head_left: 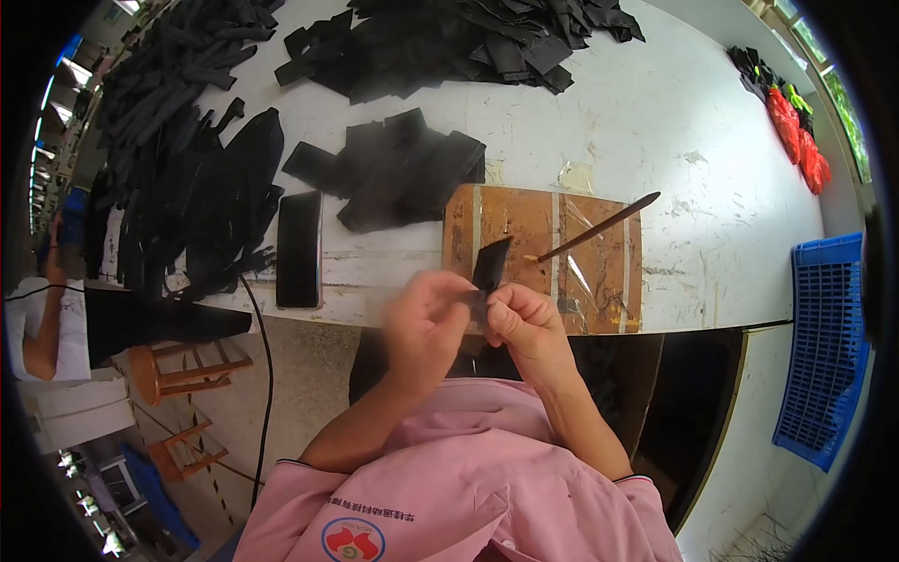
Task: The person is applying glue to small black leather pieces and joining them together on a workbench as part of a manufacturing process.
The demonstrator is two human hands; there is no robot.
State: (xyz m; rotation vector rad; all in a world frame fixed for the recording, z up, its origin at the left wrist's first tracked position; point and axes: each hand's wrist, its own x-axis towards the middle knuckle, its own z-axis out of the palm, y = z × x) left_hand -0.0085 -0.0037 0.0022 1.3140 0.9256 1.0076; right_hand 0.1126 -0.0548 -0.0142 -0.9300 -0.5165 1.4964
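Above the table's front edge, a small black strip of fabric-like material (491,264) stands up between my hands. My right hand (529,323) is closed, pinching its lower end between thumb and fingers. On its other side my left hand (426,323) is curled, with its fingertips at the strip's lower edge; motion blurs this hand. Just beyond them lies a worn brown board (599,267) with strips of clear tape. A slim, dark brown tapered stick (604,225) with a pale tip slants over the board.
Flat black pieces (389,169) lie beyond the board, with larger black piles (468,42) behind and at far left (178,84). A dark phone (300,248) lies left of my hands. A black cable (267,375) hangs nearby. At right are a blue crate (821,347) and red bags (796,140).
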